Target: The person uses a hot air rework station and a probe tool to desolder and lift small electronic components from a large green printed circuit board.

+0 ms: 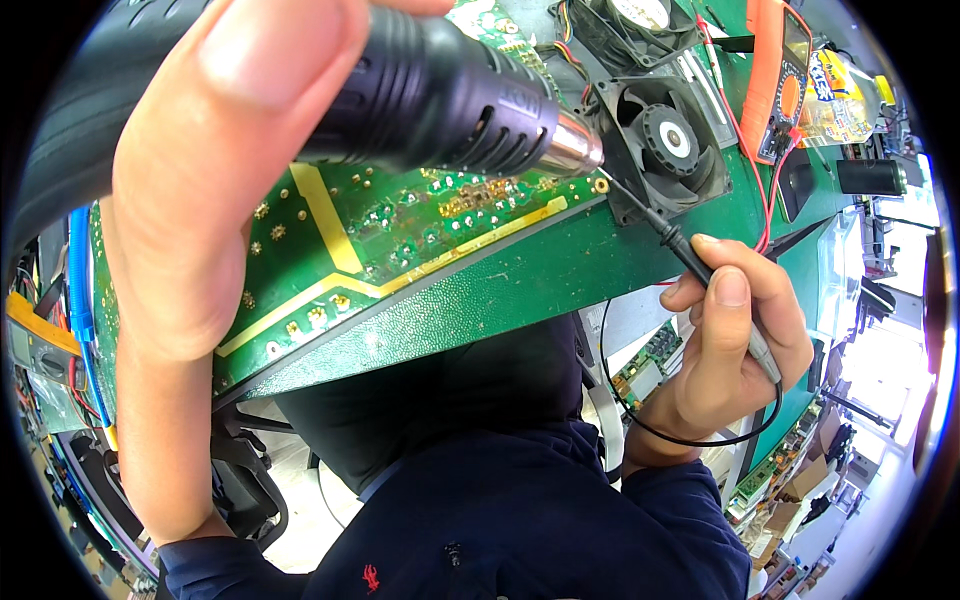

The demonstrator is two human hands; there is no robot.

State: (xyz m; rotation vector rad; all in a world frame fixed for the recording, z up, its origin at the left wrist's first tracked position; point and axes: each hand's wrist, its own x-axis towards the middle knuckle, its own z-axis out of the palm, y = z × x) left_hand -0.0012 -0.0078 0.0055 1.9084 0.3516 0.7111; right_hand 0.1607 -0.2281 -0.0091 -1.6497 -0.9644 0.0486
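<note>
My left hand (190, 190) is wrapped round the handle of a black hot air gun (430, 100), close to the camera. The gun's metal nozzle (575, 148) points right, above the right corner of a green circuit board (395, 225) with solder joints and yellow strips. My right hand (740, 330) pinches a black multimeter probe (688, 255), slanting up and left. Its thin tip reaches the nozzle's end by the board's corner; I cannot tell whether they touch. The probe's black cable loops below my right wrist. The gun and left hand hide much of the board.
A black cooling fan (670, 140) lies just right of the nozzle, with another fan (640, 25) behind it. Farther right are an orange multimeter (780, 85) with red leads, a bottle (840, 100) and a black cylinder (872, 177). The green table's (480, 315) front edge is near my body.
</note>
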